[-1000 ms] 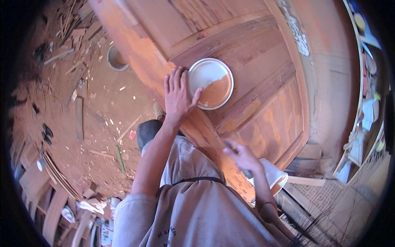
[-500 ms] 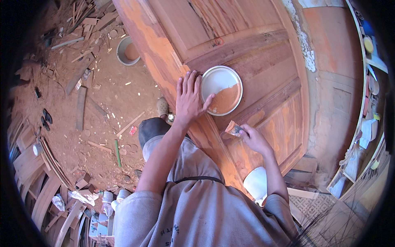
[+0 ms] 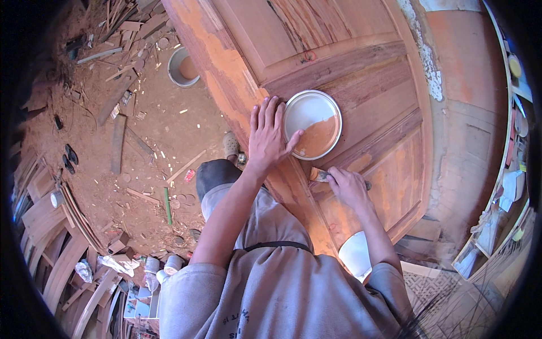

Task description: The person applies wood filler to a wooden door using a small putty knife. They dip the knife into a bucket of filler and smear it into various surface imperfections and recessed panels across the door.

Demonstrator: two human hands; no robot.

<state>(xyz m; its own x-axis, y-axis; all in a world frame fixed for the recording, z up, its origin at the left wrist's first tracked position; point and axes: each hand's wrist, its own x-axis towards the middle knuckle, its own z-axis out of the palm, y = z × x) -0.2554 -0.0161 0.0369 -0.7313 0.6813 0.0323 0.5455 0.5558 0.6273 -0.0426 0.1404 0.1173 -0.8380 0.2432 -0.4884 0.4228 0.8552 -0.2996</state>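
Note:
A wooden panelled door (image 3: 344, 73), smeared with orange filler in places, lies before me. My left hand (image 3: 267, 138) rests with fingers spread on its stile, the thumb reaching over the rim of a round white lid (image 3: 309, 107). Orange-brown paste (image 3: 319, 137) covers the lid's lower part. In my right hand (image 3: 348, 186) is a putty knife (image 3: 318, 175), gripped by the handle, which pokes out past the palm. Its blade, coated with orange paste, is down at the edge of a lower panel, just below the lid; whether it touches the wood I cannot tell.
A white tub (image 3: 355, 254) stands on the door near my right forearm. On the dirt floor at left are a grey bucket (image 3: 183, 66), wood offcuts (image 3: 118, 144), a green stick (image 3: 167, 205) and sandals (image 3: 70, 158). Cluttered shelving (image 3: 511, 147) runs along the right.
The putty knife has turned, from tilted with its paste-covered face showing to lying flatter toward the door. My left hand stays beside the lid. The whole view has shifted slightly.

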